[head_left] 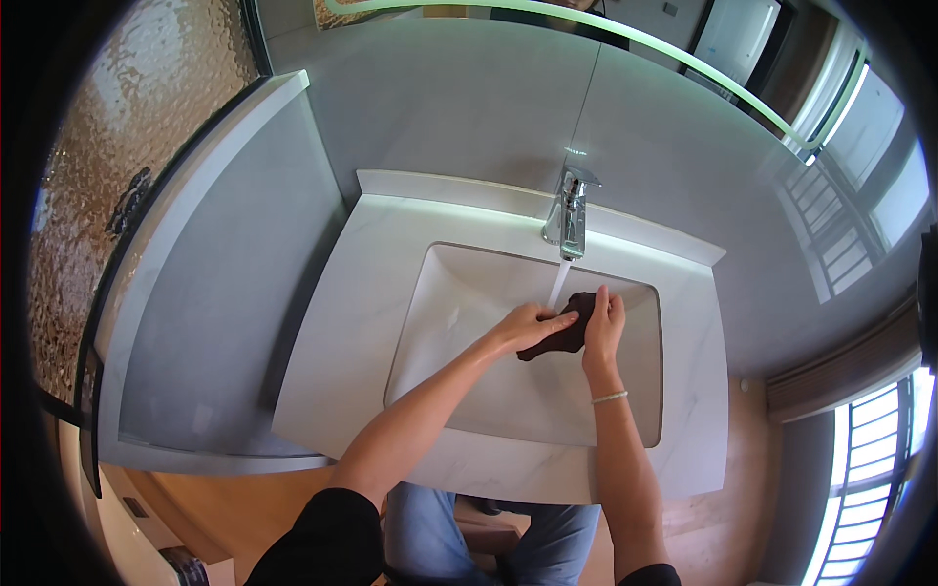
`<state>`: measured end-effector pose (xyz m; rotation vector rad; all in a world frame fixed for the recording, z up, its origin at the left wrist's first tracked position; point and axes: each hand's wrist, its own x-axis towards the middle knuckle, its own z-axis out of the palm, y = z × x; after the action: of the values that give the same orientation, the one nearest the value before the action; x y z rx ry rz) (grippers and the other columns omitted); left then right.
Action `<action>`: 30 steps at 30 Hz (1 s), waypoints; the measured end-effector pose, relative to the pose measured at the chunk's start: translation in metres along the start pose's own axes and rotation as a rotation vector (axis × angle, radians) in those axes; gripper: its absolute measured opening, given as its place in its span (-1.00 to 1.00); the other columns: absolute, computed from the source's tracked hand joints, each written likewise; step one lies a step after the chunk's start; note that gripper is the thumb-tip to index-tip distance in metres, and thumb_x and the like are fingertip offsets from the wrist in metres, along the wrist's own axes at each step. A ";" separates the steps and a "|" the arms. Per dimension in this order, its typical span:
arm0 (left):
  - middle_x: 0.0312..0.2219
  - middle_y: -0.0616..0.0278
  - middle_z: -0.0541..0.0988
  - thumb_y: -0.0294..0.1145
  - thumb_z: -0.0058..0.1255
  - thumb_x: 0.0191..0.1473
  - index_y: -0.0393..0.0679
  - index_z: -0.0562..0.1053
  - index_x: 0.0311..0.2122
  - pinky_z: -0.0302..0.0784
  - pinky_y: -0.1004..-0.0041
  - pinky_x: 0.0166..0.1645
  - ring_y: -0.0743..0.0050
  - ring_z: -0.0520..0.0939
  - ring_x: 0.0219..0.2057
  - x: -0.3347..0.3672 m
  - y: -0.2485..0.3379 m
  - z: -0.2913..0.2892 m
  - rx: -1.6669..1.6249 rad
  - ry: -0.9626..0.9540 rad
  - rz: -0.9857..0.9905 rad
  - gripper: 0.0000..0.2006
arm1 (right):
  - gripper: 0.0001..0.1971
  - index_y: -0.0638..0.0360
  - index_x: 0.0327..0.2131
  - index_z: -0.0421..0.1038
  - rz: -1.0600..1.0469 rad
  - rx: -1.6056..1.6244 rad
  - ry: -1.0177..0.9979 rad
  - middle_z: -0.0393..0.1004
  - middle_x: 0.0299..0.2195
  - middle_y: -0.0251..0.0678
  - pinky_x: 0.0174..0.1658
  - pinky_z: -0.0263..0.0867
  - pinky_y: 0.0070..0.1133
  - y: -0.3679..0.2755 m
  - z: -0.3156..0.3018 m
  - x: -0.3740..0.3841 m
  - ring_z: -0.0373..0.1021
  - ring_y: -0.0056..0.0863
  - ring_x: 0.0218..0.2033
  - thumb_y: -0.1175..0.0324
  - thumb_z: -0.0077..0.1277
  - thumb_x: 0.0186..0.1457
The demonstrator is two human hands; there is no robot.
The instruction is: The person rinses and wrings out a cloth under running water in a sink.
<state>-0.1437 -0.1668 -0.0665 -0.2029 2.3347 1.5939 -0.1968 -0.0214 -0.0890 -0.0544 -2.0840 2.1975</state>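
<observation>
Grips dark cloth [557,341] in closed fingers of both left hand [528,328] and right hand [604,330], over white sink [454,327], near water [560,281] running from tap [574,217].

Left sleeve [327,542]: plain black cloth is wrapping the arm and ending in a neat hem
Right sleeve [651,575]: the same black is showing (only a small piece is fitting into view)
Bracelet [611,397]: a thin, pale band is circling the right wrist [603,376]
Jeans [420,532]: blue denim is looking faded in paler patches
</observation>
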 end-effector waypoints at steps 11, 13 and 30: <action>-0.38 0.19 0.57 -0.11 0.08 0.03 -0.33 0.47 -0.20 0.43 0.45 -0.25 0.46 0.55 -0.38 0.020 -0.025 -0.024 -0.559 0.375 0.084 -0.58 | -0.66 0.25 -0.39 0.28 0.127 0.031 0.035 0.21 -0.49 -0.42 -0.28 0.17 -0.59 0.003 -0.005 0.007 0.11 -0.61 -0.43 0.13 -0.21 0.26; -0.36 0.17 0.56 -0.16 0.10 0.02 -0.33 0.44 -0.19 0.44 0.42 -0.25 0.44 0.54 -0.33 0.024 -0.036 -0.027 -0.521 0.506 0.092 -0.60 | -0.70 0.22 -0.35 0.31 0.205 0.135 0.019 0.28 -0.45 -0.39 -0.25 0.25 -0.58 0.002 -0.007 0.010 0.23 -0.56 -0.38 0.15 -0.19 0.25; -0.49 0.06 0.53 -0.16 -0.39 0.24 -0.36 0.42 -0.31 0.39 0.29 -0.26 0.32 0.52 -0.41 0.025 -0.021 0.038 -0.233 0.391 0.143 -0.56 | -0.81 0.11 -0.30 0.36 0.407 0.226 -0.381 0.32 -0.41 -0.46 -0.25 0.15 -0.68 -0.001 0.004 -0.013 0.19 -0.67 -0.35 0.22 -0.16 0.24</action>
<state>-0.1550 -0.1377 -0.1057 -0.4448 2.4825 2.0574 -0.1840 -0.0272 -0.0884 -0.0457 -2.1376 2.8741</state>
